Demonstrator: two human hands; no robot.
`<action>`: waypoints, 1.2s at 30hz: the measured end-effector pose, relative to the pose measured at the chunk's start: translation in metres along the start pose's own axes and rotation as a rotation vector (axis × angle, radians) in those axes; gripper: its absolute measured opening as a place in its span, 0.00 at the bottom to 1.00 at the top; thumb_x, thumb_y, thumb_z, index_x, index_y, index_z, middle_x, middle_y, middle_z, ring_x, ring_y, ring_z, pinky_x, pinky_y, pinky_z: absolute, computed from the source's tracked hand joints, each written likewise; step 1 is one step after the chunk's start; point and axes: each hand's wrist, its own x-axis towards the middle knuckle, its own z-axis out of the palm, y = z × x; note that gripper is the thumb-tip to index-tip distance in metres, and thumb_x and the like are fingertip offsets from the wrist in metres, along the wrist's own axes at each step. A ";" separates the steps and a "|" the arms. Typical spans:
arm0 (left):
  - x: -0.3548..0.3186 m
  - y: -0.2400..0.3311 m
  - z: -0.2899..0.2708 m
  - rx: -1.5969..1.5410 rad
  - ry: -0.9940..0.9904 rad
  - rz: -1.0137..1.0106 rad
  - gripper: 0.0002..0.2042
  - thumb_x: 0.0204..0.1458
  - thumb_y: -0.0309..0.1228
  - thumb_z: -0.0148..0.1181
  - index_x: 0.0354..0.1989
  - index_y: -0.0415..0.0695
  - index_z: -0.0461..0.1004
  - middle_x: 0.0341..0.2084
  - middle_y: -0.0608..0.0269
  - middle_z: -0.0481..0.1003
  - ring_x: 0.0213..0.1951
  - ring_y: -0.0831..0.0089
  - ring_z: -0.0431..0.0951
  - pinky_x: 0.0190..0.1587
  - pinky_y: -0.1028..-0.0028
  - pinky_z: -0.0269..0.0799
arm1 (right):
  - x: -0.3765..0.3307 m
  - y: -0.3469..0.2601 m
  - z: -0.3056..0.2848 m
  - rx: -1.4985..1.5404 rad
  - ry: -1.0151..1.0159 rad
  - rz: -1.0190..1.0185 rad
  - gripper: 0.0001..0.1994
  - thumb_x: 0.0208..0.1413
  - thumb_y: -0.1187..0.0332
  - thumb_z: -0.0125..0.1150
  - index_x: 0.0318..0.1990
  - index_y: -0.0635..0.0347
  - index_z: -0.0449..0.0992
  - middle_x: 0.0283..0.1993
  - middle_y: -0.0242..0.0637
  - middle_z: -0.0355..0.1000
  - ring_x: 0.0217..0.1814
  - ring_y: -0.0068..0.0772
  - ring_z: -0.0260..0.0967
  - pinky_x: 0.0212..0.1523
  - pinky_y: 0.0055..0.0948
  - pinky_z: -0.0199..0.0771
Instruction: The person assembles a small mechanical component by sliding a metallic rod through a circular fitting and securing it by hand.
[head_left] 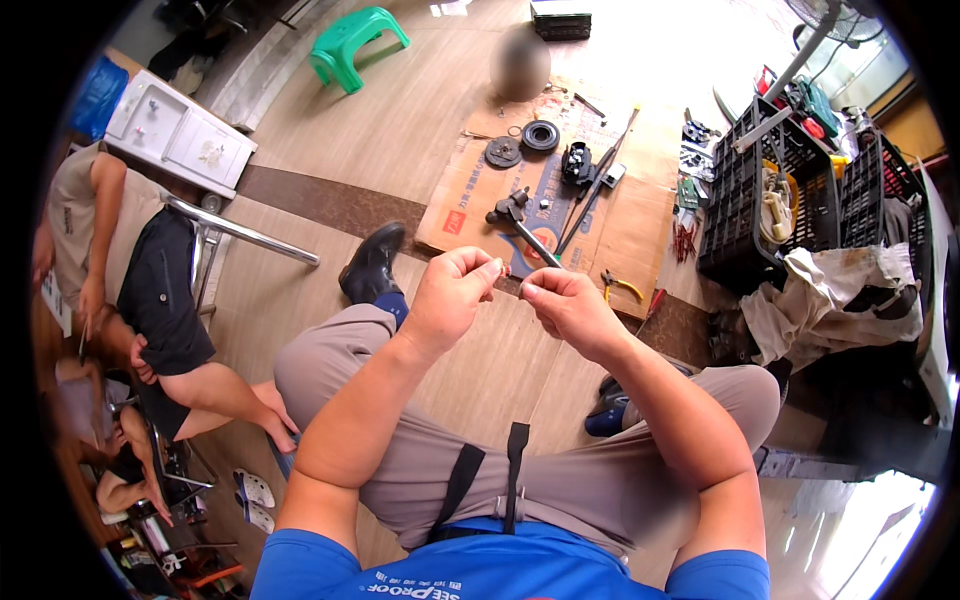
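Note:
My left hand (452, 290) and my right hand (568, 305) are raised in front of me above my knees, fingertips almost touching. Both pinch a very small part (512, 277) between thumb and forefinger; it is too small to identify. I sit with grey trousers and a blue shirt, dark shoes on the wooden floor. Beyond my hands lies a flattened cardboard sheet (640, 225) with a long-handled tool (525, 225), round black discs (540, 135) and other metal parts.
Yellow-handled pliers (622, 287) lie at the cardboard's near edge. Black plastic crates (760, 200) with tools and a cloth stand at the right. Another person (150, 290) sits at my left. A green stool (355, 40) and a white cabinet (180, 135) stand further off.

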 end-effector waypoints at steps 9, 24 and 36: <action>-0.002 0.002 0.004 0.115 0.078 0.021 0.07 0.60 0.27 0.55 0.31 0.39 0.75 0.24 0.70 0.74 0.26 0.84 0.69 0.33 0.81 0.67 | 0.000 -0.008 0.001 -0.150 0.397 -0.256 0.15 0.64 0.74 0.48 0.58 0.61 0.70 0.47 0.36 0.73 0.27 0.24 0.74 0.24 0.21 0.73; -0.003 -0.002 0.013 0.241 0.123 0.097 0.09 0.59 0.28 0.57 0.29 0.36 0.75 0.19 0.70 0.73 0.23 0.84 0.68 0.26 0.78 0.64 | -0.010 -0.005 0.028 -0.163 0.134 -0.217 0.05 0.61 0.70 0.58 0.39 0.63 0.76 0.24 0.27 0.71 0.23 0.15 0.67 0.25 0.19 0.69; -0.009 0.004 0.016 0.514 0.008 0.147 0.07 0.58 0.28 0.58 0.29 0.38 0.76 0.19 0.72 0.71 0.23 0.86 0.66 0.25 0.79 0.62 | -0.009 -0.024 0.010 -0.549 0.252 -0.383 0.07 0.57 0.68 0.62 0.35 0.64 0.77 0.27 0.45 0.75 0.28 0.37 0.74 0.31 0.33 0.72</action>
